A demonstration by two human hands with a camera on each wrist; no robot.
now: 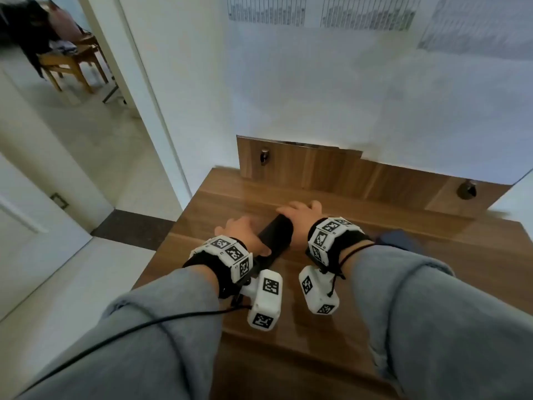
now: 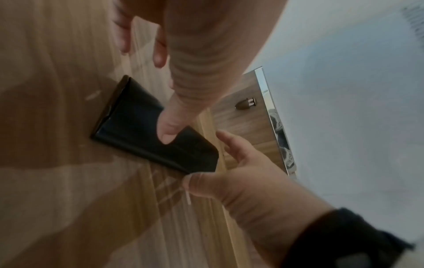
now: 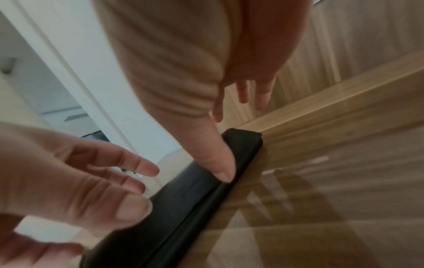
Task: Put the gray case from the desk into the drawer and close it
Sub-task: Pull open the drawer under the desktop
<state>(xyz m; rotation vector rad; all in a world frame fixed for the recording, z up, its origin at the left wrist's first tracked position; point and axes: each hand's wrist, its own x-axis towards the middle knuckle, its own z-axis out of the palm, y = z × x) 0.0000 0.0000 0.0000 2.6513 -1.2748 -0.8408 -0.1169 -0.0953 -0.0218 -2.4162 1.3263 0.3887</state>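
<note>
Gray sleeves (image 1: 161, 336) reach forward over the near edge of the wooden tabletop (image 1: 360, 284). Between the wrists lies the gray case (image 1: 275, 233), dark and long, flat on the wood near its left edge. Right hand (image 1: 300, 216) arches over the far end, thumb pressed on the case top, the other fingers (image 3: 263, 94) spread and reaching down past it. Left hand (image 1: 245, 230) hovers at the near end, fingers (image 3: 137, 166) apart and loosely bent; whether they touch is unclear. Only the left wrist view shows the drawer (image 2: 238, 130) front with its knob (image 2: 246, 103), ajar, beyond the case.
</note>
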